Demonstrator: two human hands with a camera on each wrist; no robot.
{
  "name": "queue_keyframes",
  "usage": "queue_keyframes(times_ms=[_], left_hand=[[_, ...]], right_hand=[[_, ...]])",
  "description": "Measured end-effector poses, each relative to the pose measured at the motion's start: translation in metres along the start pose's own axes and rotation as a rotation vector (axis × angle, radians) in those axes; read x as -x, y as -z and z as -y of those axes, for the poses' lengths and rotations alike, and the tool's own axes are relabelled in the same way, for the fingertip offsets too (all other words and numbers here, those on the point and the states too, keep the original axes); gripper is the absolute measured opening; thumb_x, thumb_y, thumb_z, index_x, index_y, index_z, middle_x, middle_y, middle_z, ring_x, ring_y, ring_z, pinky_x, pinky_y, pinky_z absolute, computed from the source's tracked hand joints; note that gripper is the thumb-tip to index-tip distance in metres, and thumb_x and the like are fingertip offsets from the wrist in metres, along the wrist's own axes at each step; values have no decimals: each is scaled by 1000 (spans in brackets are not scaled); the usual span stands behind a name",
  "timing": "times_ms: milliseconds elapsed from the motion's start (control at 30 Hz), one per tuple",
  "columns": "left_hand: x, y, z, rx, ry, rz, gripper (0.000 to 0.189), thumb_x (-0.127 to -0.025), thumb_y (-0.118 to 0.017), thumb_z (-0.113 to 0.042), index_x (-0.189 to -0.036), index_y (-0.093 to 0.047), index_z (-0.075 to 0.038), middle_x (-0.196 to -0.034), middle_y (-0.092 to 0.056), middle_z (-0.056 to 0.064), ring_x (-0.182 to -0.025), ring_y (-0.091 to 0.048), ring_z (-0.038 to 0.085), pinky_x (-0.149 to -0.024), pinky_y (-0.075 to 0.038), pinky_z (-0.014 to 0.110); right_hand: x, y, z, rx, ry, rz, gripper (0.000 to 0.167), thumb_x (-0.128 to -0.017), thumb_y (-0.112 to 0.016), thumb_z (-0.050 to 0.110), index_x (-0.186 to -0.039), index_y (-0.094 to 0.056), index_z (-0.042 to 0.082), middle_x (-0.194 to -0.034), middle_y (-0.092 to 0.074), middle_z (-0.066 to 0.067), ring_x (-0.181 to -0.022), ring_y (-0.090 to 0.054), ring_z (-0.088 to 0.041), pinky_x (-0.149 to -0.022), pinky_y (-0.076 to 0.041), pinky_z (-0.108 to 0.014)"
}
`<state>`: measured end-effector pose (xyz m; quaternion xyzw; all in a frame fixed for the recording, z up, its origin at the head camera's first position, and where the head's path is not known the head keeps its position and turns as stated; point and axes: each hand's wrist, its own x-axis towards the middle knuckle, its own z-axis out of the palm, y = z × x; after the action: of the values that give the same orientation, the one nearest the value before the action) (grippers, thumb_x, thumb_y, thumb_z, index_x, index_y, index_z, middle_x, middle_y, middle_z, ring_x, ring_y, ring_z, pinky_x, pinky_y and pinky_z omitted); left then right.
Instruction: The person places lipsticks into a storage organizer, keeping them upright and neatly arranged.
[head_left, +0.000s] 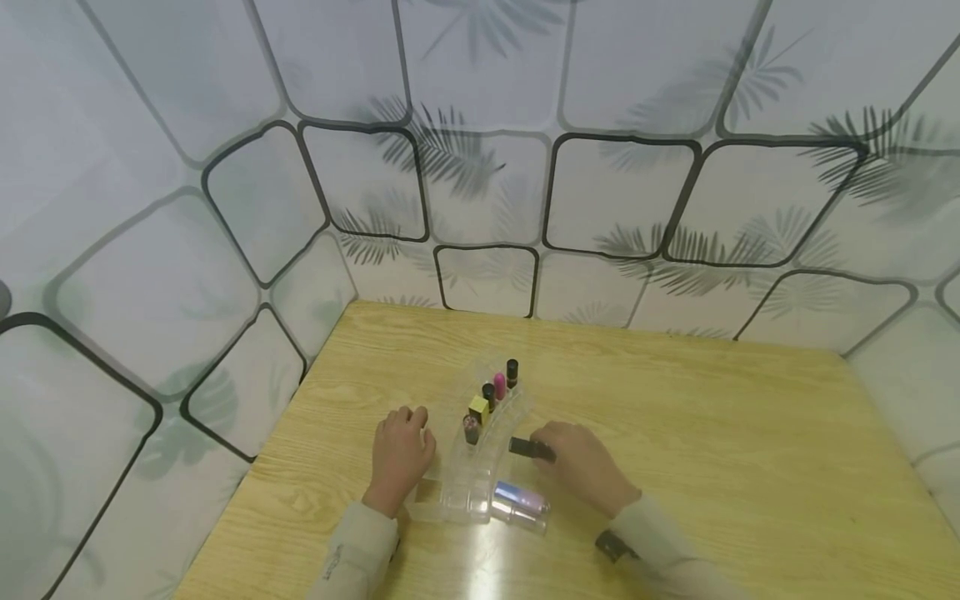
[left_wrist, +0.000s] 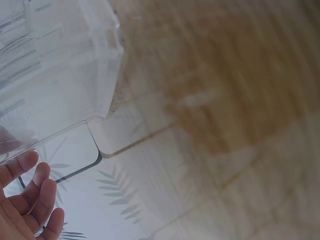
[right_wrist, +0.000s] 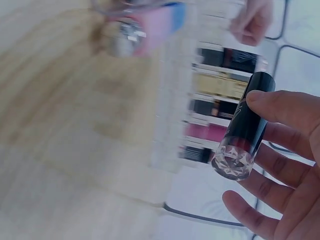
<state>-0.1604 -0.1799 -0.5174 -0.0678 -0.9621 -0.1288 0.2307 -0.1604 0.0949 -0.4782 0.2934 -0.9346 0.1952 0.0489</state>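
Note:
A black lipstick tube (right_wrist: pixel 248 117) with a clear faceted end is pinched between the thumb and fingers of my right hand (head_left: pixel 581 462). The tube is held just right of a clear stepped lipstick organizer (head_left: pixel 468 479). In the organizer's far part stand several items, including a tube with a patterned top (head_left: pixel 471 430), a yellow-topped one (head_left: pixel 478 408) and a pink one (head_left: pixel 499 386). My left hand (head_left: pixel 401 454) is at the organizer's left side, its fingers (left_wrist: pixel 44 197) loosely bent near the clear edge. Whether they touch it I cannot tell.
A blue-to-pink shiny tube (head_left: pixel 522 497) lies by the organizer's near right corner, with a clear tube (head_left: pixel 519 517) beside it. The wooden table (head_left: pixel 712 433) meets patterned walls at the back and left.

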Motion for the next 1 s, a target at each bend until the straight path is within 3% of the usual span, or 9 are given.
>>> queue_keyframes(times_ms=[267, 433, 633, 833, 1000], left_hand=[[-1, -1, -1, -1, 3, 21, 11, -78, -66, -11, -83, -57, -8, -74, -56, 7, -64, -49, 20, -64, -46, 38], [-1, 1, -2, 1, -6, 18, 11, -77, -67, -11, -82, -58, -7, -73, -56, 7, -63, -49, 20, -64, -45, 38], [-3, 8, -1, -58, -26, 70, 15, -79, -67, -18, -85, -59, -7, -78, -58, 9, -68, -52, 23, -68, -46, 40], [-9, 30, -8, -92, -7, 100, 25, -82, -67, -24, -96, -59, -6, -83, -59, 11, -74, -53, 26, -72, -47, 42], [-17, 57, -31, -46, -48, -3, 23, -80, -70, -23, -95, -60, -8, -85, -62, 10, -75, -56, 26, -71, -48, 41]], right_hand=[[1, 26, 5, 56, 99, -136, 28, -72, -77, 20, -96, -68, 9, -89, -70, -1, -76, -64, -12, -75, -54, -31], [2, 39, 9, 67, 138, -182, 28, -70, -78, 20, -95, -69, 10, -87, -70, 1, -74, -64, -10, -74, -54, -31], [4, 54, 12, 62, 165, -233, 32, -67, -80, 18, -96, -68, 10, -88, -70, 1, -75, -65, -10, -75, -54, -32], [9, 68, 12, 52, 158, -265, 34, -66, -81, 17, -97, -68, 9, -92, -71, -1, -81, -66, -14, -78, -54, -35], [12, 75, 10, 27, 185, -336, 34, -64, -82, 14, -95, -69, 10, -92, -71, -1, -82, -65, -14, -76, -54, -35]])
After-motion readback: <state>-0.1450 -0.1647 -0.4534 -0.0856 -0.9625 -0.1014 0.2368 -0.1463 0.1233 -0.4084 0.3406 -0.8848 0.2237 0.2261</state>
